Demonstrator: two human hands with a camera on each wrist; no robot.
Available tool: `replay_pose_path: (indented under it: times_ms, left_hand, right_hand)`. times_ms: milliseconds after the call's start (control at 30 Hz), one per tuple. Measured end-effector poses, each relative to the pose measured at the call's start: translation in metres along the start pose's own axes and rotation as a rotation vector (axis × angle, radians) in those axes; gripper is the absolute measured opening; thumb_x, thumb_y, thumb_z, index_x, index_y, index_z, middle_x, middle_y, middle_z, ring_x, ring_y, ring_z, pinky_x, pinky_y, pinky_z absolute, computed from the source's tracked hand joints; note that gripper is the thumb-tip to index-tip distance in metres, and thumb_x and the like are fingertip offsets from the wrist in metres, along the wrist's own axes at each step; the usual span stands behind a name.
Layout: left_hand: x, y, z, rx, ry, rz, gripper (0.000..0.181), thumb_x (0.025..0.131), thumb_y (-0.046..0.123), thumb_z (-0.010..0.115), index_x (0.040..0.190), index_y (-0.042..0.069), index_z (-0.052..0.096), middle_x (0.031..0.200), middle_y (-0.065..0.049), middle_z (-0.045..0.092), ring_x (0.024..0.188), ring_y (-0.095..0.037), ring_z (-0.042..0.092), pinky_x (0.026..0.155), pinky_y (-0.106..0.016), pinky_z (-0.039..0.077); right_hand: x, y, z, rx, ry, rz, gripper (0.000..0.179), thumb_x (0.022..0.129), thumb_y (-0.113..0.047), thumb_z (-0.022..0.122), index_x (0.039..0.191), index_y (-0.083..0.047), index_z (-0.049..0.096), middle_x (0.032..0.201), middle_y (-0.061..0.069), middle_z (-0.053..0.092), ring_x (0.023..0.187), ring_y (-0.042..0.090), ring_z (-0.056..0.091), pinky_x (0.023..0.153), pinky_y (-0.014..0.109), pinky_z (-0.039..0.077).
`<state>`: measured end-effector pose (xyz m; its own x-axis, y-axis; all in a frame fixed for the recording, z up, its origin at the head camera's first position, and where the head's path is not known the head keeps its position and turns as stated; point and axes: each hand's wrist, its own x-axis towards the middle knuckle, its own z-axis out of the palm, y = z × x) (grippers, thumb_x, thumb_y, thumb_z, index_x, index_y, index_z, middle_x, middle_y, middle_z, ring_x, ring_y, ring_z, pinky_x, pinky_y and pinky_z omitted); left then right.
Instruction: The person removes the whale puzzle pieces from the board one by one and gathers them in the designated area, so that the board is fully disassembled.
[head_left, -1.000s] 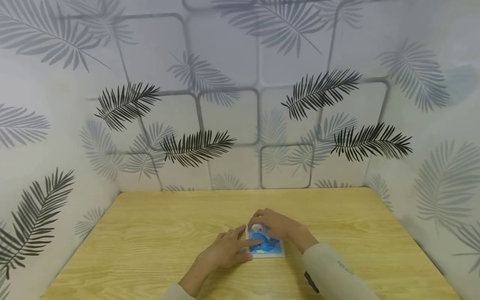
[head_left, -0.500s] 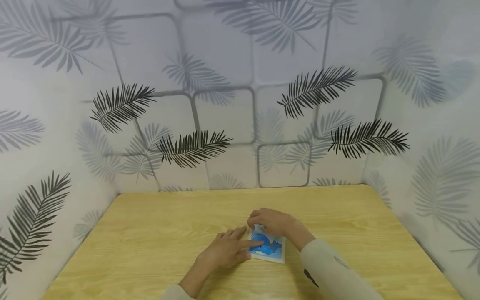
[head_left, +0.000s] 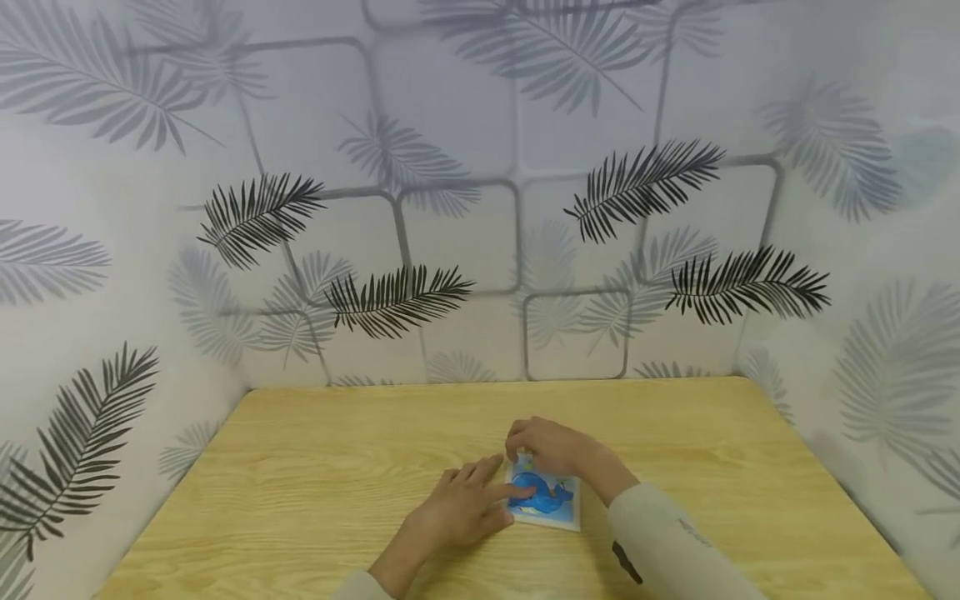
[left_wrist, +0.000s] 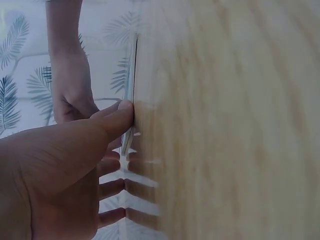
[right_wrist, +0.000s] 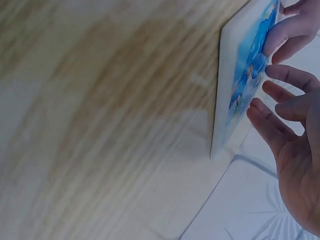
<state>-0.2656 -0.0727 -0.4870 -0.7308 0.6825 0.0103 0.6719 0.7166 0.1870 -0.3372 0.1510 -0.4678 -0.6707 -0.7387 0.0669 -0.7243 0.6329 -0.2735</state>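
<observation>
A thin square picture board (head_left: 553,502) with a blue whale and a white border lies on the table, slightly turned. My left hand (head_left: 468,504) reaches over its left side with fingers outstretched. The index finger rests on the whale, and the thumb (left_wrist: 120,117) is at the board's edge in the left wrist view. My right hand (head_left: 551,446) arches over the far edge, covering that part from the head view. In the right wrist view its bent, separated fingertips (right_wrist: 256,104) are right at the printed face, with nothing visibly gripped.
The board lies on a pale wood-grain table (head_left: 337,475). Behind and to both sides stand light walls (head_left: 465,242) with grey and black leaf prints. A dark strap-like item (head_left: 626,562) shows under the right sleeve (head_left: 667,533).
The board has turned slightly clockwise, its near right corner swinging toward me. My right hand stays at the far edge and my left index finger stays on the whale. The head view shifts a little.
</observation>
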Motion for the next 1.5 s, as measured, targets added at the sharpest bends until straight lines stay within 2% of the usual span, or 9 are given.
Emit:
replay_pose_path:
  times_ms: [100, 233, 400, 633, 733, 1000, 1200, 1367, 1500]
  left_hand:
    - [0.005, -0.007, 0.013, -0.021, 0.008, 0.007, 0.045, 0.107, 0.049, 0.053, 0.152, 0.048, 0.048, 0.168, -0.014, 0.029, 0.146, -0.043, 0.039, 0.109, -0.066, 0.037]
    - [0.010, -0.011, 0.017, -0.038, 0.002, 0.007, 0.047, 0.106, 0.055, 0.051, 0.152, 0.049, 0.047, 0.171, -0.008, 0.025, 0.149, -0.040, 0.033, 0.111, -0.066, 0.034]
    - [0.011, -0.013, 0.015, -0.046, -0.003, -0.006, 0.048, 0.105, 0.058, 0.049, 0.152, 0.050, 0.047, 0.171, -0.007, 0.024, 0.150, -0.040, 0.031, 0.111, -0.066, 0.033]
    - [0.009, -0.008, 0.004, -0.019, -0.015, -0.013, 0.046, 0.105, 0.056, 0.051, 0.151, 0.047, 0.050, 0.170, -0.009, 0.027, 0.150, -0.040, 0.033, 0.111, -0.065, 0.035]
    - [0.008, -0.004, 0.001, -0.033, -0.020, -0.009, 0.045, 0.105, 0.054, 0.053, 0.149, 0.046, 0.052, 0.168, -0.007, 0.031, 0.149, -0.039, 0.033, 0.111, -0.065, 0.034]
    - [0.013, -0.009, 0.013, -0.036, -0.026, -0.035, 0.046, 0.105, 0.058, 0.050, 0.150, 0.052, 0.048, 0.170, -0.003, 0.027, 0.153, -0.035, 0.027, 0.114, -0.064, 0.031]
    - [0.014, -0.015, 0.020, -0.065, -0.034, -0.049, 0.046, 0.104, 0.059, 0.052, 0.149, 0.052, 0.049, 0.171, -0.008, 0.026, 0.154, -0.036, 0.025, 0.114, -0.065, 0.029]
    - [0.011, -0.015, 0.020, -0.088, -0.030, -0.049, 0.046, 0.104, 0.059, 0.051, 0.149, 0.050, 0.050, 0.171, -0.010, 0.024, 0.155, -0.038, 0.024, 0.115, -0.066, 0.028]
    - [0.008, -0.015, 0.020, -0.092, -0.011, -0.041, 0.046, 0.104, 0.059, 0.050, 0.148, 0.046, 0.052, 0.171, -0.012, 0.024, 0.154, -0.040, 0.024, 0.115, -0.067, 0.028]
  right_hand:
    - [-0.004, 0.002, 0.003, 0.015, 0.017, -0.002, 0.041, 0.083, 0.016, 0.061, 0.105, -0.015, 0.075, 0.117, -0.002, 0.067, 0.111, 0.022, 0.060, 0.099, 0.045, 0.050]
    - [-0.006, 0.007, 0.008, 0.020, 0.030, -0.002, 0.043, 0.085, 0.015, 0.060, 0.109, -0.018, 0.074, 0.118, -0.003, 0.067, 0.108, 0.020, 0.058, 0.098, 0.046, 0.050]
    - [-0.005, 0.009, 0.009, 0.001, 0.027, -0.027, 0.046, 0.087, 0.015, 0.058, 0.112, -0.020, 0.074, 0.120, -0.004, 0.067, 0.113, 0.021, 0.059, 0.102, 0.046, 0.049]
    - [-0.005, 0.005, 0.002, -0.092, 0.000, -0.073, 0.041, 0.093, 0.009, 0.067, 0.121, -0.020, 0.073, 0.123, -0.003, 0.065, 0.113, 0.020, 0.059, 0.099, 0.041, 0.052]
    - [-0.004, 0.003, 0.003, -0.103, -0.003, -0.085, 0.039, 0.093, 0.009, 0.067, 0.118, -0.020, 0.071, 0.123, -0.003, 0.064, 0.112, 0.020, 0.058, 0.098, 0.042, 0.052]
    - [-0.005, 0.004, 0.009, 0.014, 0.031, -0.031, 0.045, 0.087, 0.018, 0.055, 0.108, -0.020, 0.066, 0.119, -0.007, 0.062, 0.109, 0.017, 0.054, 0.098, 0.044, 0.050]
    - [-0.010, 0.007, 0.018, 0.122, 0.077, -0.007, 0.041, 0.085, 0.015, 0.049, 0.107, -0.015, 0.067, 0.120, -0.002, 0.065, 0.106, 0.020, 0.054, 0.095, 0.045, 0.049]
    - [-0.015, 0.009, 0.019, 0.265, 0.095, 0.076, 0.028, 0.091, 0.005, 0.061, 0.115, -0.008, 0.068, 0.119, 0.004, 0.064, 0.112, 0.026, 0.061, 0.098, 0.050, 0.052]
    - [-0.015, 0.011, 0.017, 0.244, 0.106, 0.086, 0.023, 0.094, -0.012, 0.077, 0.116, -0.005, 0.073, 0.116, 0.004, 0.063, 0.109, 0.025, 0.064, 0.096, 0.046, 0.055]
